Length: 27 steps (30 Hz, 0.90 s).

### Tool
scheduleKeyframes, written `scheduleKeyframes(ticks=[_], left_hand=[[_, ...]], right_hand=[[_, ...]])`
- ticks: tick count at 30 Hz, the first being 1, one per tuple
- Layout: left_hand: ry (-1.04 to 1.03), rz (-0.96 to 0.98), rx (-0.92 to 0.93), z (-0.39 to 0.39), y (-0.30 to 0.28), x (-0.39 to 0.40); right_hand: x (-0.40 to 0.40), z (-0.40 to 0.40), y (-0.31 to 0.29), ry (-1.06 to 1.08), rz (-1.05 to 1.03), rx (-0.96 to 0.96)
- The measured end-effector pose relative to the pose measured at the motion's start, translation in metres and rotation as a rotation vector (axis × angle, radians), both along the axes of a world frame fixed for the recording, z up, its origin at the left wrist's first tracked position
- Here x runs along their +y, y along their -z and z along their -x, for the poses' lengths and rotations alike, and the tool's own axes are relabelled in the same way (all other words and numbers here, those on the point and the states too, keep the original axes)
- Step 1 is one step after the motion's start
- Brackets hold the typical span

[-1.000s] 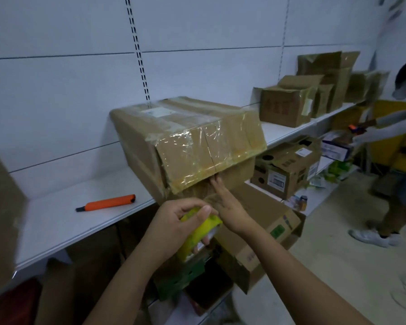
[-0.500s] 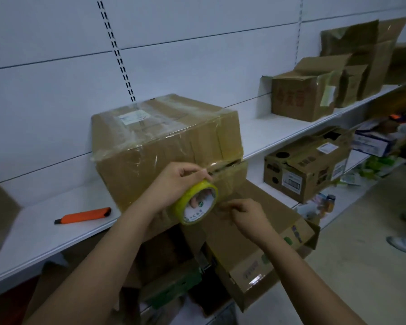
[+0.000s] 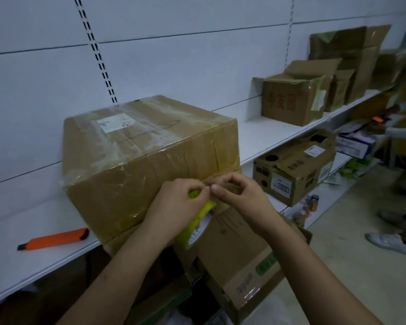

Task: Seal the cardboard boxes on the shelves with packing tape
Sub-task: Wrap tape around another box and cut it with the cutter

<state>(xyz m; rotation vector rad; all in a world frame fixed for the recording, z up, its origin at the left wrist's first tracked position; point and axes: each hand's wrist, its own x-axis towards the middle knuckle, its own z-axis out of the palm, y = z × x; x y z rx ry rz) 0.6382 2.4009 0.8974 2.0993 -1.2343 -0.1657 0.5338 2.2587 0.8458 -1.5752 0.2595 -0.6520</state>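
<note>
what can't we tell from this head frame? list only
- Tape end: whether the fingertips have it pinched; left hand and right hand cover it.
- Tape roll: mostly hidden behind the left hand.
- Box label: print too small.
- Big box bottom seam: hidden by the hands and the shelf.
- Second person: blurred, cut off by the right edge.

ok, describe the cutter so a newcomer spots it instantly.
Start at the white upper shelf and the big tape-wrapped box on it. Left of that box, apart from it, the cutter lies flat near the shelf's front edge. It is the only bright orange, slim bar-shaped thing there.
</note>
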Motion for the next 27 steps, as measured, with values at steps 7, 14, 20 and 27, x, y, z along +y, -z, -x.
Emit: scheduleKeyframes(ticks=[7,14,20,27], left_hand=[[-0.014,-0.052,0.273,0.015,0.009,-0.017],[-0.061,-0.037,0.326,0.022,0.044,-0.010],[-0.018,-0.117,0.265,0.045,0.035,-0.006],[-0.135,-0.465,-0.433,0.084,-0.017,-0.027]], right_hand=[[-0.014,-0.006,0.015,0.015,-0.116,-0.105],[-0.043,-0.006,0.029,-0.133,-0.080,-0.179],[-0.068,-0.009,0.033,-0.227,0.051,-0.160],[-0.087,-0.008,0.044,-0.156,-0.010,-0.283]])
